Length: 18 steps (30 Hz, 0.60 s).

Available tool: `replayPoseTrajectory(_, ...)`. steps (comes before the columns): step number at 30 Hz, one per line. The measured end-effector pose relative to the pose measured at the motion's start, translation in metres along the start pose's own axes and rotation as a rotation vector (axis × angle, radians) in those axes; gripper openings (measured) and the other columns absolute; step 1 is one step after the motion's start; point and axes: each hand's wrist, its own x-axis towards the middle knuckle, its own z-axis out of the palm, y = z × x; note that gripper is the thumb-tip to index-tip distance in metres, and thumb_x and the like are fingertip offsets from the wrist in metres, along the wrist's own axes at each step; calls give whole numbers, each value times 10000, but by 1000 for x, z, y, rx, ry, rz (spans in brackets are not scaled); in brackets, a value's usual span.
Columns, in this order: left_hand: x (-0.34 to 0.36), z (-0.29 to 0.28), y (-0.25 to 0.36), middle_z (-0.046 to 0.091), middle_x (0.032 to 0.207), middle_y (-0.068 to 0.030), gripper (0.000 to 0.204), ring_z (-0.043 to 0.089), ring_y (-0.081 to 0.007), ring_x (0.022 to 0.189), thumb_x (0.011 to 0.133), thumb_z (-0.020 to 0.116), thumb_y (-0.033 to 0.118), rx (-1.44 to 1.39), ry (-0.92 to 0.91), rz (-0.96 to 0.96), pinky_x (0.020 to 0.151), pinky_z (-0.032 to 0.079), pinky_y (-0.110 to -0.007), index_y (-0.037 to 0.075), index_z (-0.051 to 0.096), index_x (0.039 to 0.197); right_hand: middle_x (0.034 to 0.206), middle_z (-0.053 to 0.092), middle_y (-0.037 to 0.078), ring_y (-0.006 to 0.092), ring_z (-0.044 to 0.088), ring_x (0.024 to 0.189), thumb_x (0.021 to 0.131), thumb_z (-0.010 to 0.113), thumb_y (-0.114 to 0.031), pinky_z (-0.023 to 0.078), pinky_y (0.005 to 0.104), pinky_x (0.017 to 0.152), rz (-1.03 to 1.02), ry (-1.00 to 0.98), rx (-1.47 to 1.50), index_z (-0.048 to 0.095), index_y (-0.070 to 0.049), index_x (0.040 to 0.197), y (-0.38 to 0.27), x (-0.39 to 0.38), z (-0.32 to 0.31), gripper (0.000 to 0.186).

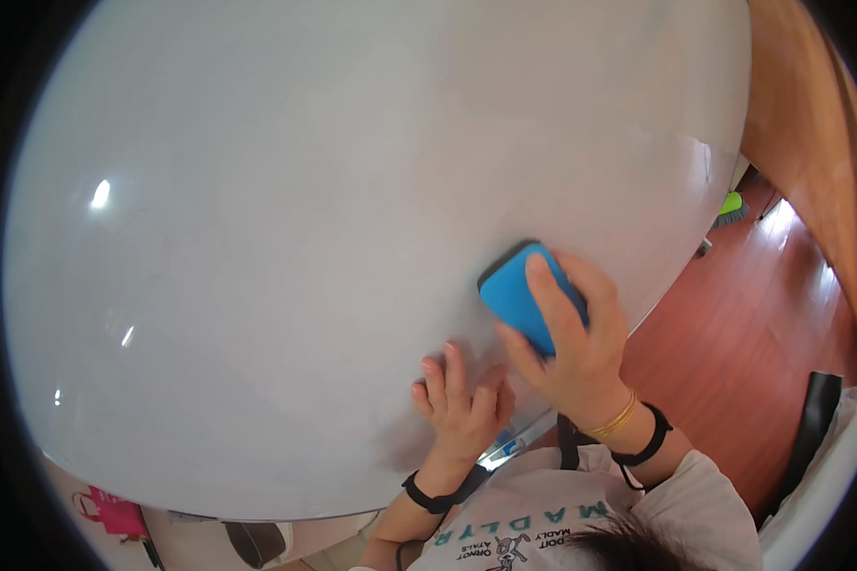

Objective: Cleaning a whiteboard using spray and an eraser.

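A large glossy whiteboard (257, 285) fills most of the view, its surface bending toward the rim. My right hand (581, 333) grips a blue whiteboard eraser (528, 300), fingers over its back and thumb along its near side. The eraser's dark underside faces the board and appears to lie against it. To the left and a little nearer, my left hand (462, 404) has its fingers apart, with the tips at the board's surface. It holds nothing that I can see. Both wrists wear black bands.
Below my left hand, small blue and clear items (505, 445) show at the board's near edge. To the right lie a reddish wooden floor (709, 352), a green brush (730, 207) and a black roll-shaped thing (817, 419). A pink bag (114, 512) is at the lower left.
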Motion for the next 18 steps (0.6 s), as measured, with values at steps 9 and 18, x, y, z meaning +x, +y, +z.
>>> replayPoseTrajectory(9,-11,0,-2,313,1262,-298,215,150,-447,1238,763,522,226,7,-6,15,992,-30,-489,27,551,841,978,527,108,212,526,688,602,699,-195,427,297,548,67,17,83,557,-87,1046,-8,-4,2,478)
replayPoseTrajectory(18,-13,3,0,402,1241,-200,172,214,-375,1241,730,535,254,26,-26,-45,1010,5,-458,159,596,860,1002,531,108,203,531,684,589,685,-208,426,295,548,29,-13,75,549,-95,1056,-2,-7,2,500)
